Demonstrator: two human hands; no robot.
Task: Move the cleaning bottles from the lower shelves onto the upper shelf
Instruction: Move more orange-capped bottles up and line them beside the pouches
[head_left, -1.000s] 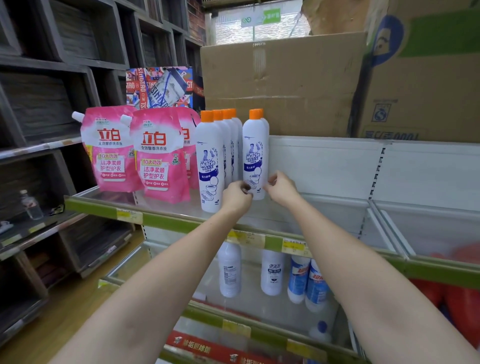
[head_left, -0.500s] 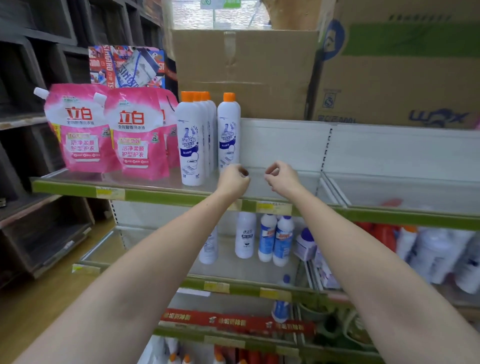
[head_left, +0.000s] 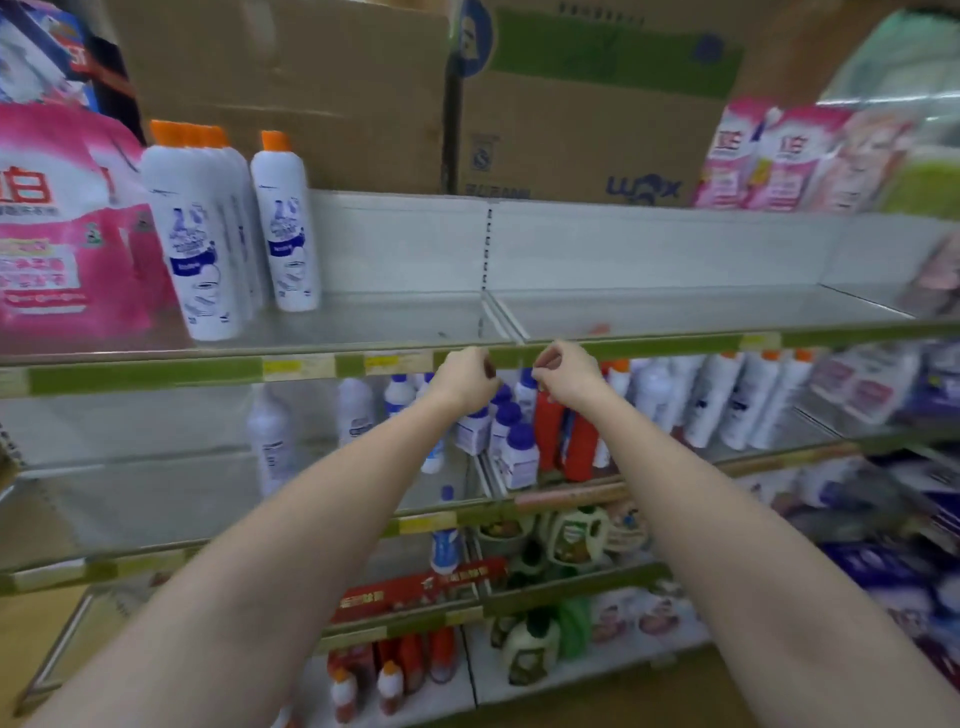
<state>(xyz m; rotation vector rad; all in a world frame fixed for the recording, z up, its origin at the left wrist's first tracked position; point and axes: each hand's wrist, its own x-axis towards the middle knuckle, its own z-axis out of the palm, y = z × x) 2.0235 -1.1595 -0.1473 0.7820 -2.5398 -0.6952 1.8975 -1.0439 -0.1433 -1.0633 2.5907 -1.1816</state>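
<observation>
upper shelf (head_left: 395, 325): white bottles (head_left: 195, 234) at left | left hand (head_left: 464, 378), right hand (head_left: 566, 375): fingers curled, holding nothing | cardboard boxes (head_left: 291, 88) above

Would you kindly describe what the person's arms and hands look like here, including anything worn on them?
Both forearms are bare along all that shows, with no sleeve, watch or bracelet in view. The left hand and right hand wear no gloves, and no ring can be made out. A dark patch at the left hand's fingertip may be a painted nail; blur prevents certainty.
</observation>
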